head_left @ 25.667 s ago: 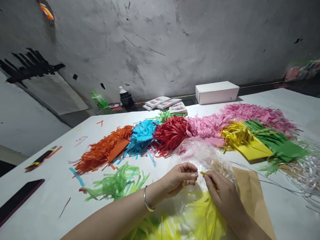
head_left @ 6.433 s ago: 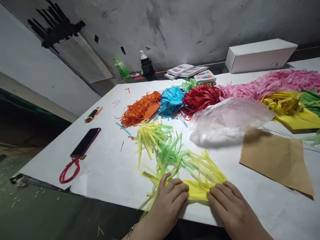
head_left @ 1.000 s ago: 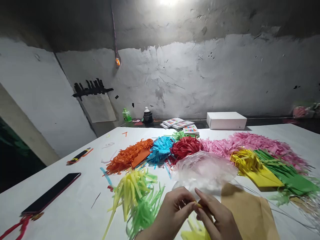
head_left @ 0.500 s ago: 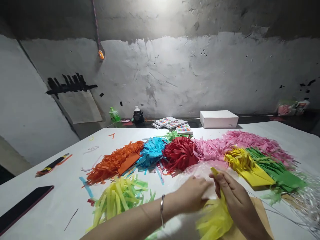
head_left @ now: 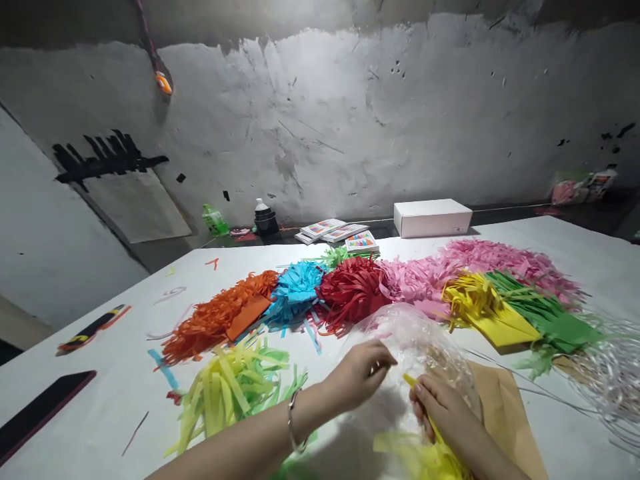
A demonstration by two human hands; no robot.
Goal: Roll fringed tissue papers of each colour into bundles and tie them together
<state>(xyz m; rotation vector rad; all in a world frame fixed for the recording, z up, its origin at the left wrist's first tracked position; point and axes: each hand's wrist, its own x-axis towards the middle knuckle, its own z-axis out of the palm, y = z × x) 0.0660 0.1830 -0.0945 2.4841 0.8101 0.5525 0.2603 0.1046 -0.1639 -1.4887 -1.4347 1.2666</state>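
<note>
My right hand point(head_left: 445, 410) is closed around the twisted top of a yellow tissue paper tassel point(head_left: 435, 460), whose fringe hangs down past the lower edge of the view. To its left, my left hand point(head_left: 363, 373) has curled fingers drawn together; whatever is in the pinch, if anything, is too small to tell. A clear plastic bag point(head_left: 400, 327) lies just beyond both hands. Under my right forearm is a sheet of brown paper point(head_left: 505, 407). A pile of pale yellow and green tissue strips point(head_left: 225, 393) rests left of my left wrist.
Fringed paper bundles line the table: orange point(head_left: 215, 320), blue point(head_left: 297, 287), red point(head_left: 353, 290), pink point(head_left: 505, 267), yellow point(head_left: 490, 313) and green point(head_left: 555, 320). Silvery cord point(head_left: 610, 380) tangles at right. A phone point(head_left: 45, 413) and cutter point(head_left: 93, 330) lie left; a white box point(head_left: 433, 219) stands behind.
My left hand has moved left, away from the yellow tassel. My right hand has come lower with the tassel, uncovering more of the plastic bag. The view has tilted down slightly.
</note>
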